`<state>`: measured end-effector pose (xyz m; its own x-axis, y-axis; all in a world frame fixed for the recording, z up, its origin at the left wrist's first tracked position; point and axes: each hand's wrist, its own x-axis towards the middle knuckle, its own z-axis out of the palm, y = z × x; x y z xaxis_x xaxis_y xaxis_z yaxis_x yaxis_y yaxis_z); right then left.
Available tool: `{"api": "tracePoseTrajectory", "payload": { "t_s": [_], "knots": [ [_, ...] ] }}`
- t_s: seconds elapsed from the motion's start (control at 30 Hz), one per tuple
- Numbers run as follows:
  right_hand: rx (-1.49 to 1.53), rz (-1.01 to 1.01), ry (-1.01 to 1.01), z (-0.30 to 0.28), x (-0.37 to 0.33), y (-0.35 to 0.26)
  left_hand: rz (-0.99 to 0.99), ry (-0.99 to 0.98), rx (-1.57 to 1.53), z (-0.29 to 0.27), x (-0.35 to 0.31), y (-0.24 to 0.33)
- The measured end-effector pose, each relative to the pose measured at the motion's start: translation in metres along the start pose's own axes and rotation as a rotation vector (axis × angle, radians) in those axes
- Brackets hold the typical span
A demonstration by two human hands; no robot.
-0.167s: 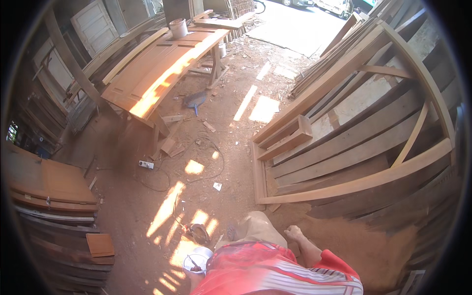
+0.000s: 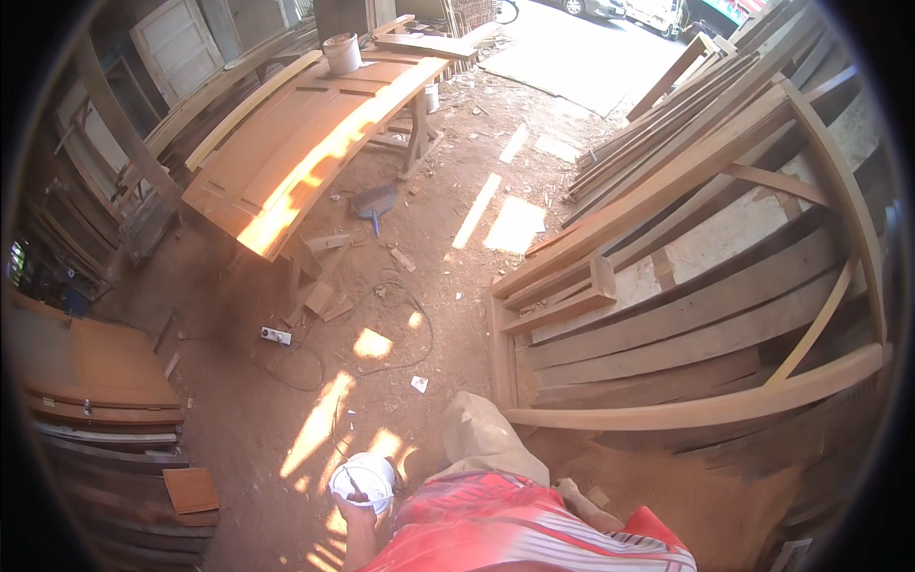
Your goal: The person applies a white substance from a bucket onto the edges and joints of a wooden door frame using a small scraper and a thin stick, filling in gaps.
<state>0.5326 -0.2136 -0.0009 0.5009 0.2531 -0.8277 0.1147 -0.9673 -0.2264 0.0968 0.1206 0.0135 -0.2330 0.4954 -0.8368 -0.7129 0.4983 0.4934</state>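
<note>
A small white bucket (image 2: 363, 480) is carried low at the person's left side, over the dirt floor (image 2: 286, 400), grasped from below by the left hand (image 2: 353, 515), kept upright. The right hand's (image 2: 570, 493) grip cannot be told.

The small bucket (image 2: 363, 481) in the left hand (image 2: 355, 515) looks like smooth white plastic, faintly glossy; the door panel (image 2: 305, 153) on the trestles is sanded wood, matt and warm orange; the stacked planks (image 2: 705, 315) are bare, rougher timber; the floor (image 2: 457, 229) is dusty packed earth; the person's shirt (image 2: 515, 534) is soft striped cloth.
</note>
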Motion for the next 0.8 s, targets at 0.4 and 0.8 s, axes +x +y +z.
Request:
{"api": "tracePoseTrajectory", "payload": {
  "t_s": [0.4, 0.8],
  "knots": [
    [0.072, -0.269, 0.195, -0.223, 0.210, -0.331, 0.059, -0.245, 0.263, 0.499, -0.035, 0.009],
    [0.050, -1.078, 0.269, -0.507, 0.199, -0.806, -0.045, -0.905, 0.367, 0.931, -0.108, -0.036]
  ]
}}
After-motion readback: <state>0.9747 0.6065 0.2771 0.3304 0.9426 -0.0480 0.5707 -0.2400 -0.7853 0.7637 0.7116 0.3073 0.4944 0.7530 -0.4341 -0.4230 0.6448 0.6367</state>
